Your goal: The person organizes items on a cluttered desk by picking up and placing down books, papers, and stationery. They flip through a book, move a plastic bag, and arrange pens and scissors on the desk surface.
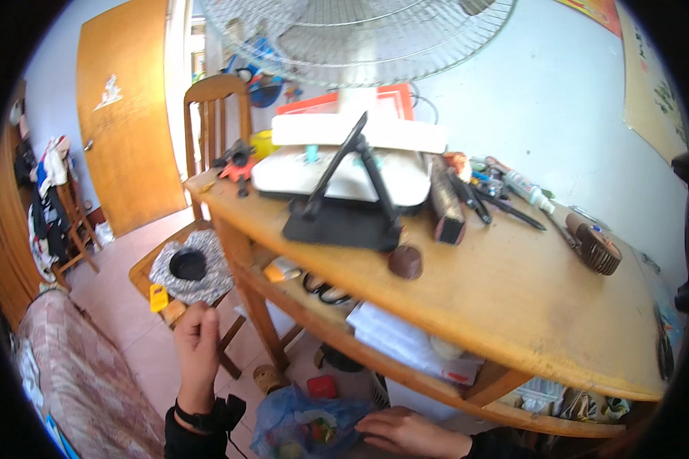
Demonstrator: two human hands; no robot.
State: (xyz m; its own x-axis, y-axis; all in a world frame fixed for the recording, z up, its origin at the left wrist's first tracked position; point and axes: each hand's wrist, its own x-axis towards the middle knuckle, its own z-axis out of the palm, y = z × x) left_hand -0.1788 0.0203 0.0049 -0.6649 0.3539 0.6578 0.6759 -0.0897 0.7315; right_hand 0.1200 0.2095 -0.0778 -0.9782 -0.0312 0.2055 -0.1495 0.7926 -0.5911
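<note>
My left hand (198, 338) is raised at the lower left with its fingers curled in. Whether anything is inside it is hidden. Just beyond it stands a wooden chair (143, 267), whose seat bears a crumpled grey speckled cloth (215, 261), a round black dish (188, 265), a yellow plastic item (159, 298) and a small tan piece (174, 311). My right hand (407, 431) is low at the bottom, palm down, fingers extended and apparently holding nothing. Its fingertips are at the edge of a blue plastic bag (275, 413) with mixed scraps inside; contact is unclear.
A wooden table (494, 304) carries a black folding stand (344, 226), a brown cap-like object (406, 262), a fan (359, 86), pens (511, 209) and a tube (522, 188). Papers (407, 335) lie on its lower shelf. A covered sofa (86, 373) borders the left.
</note>
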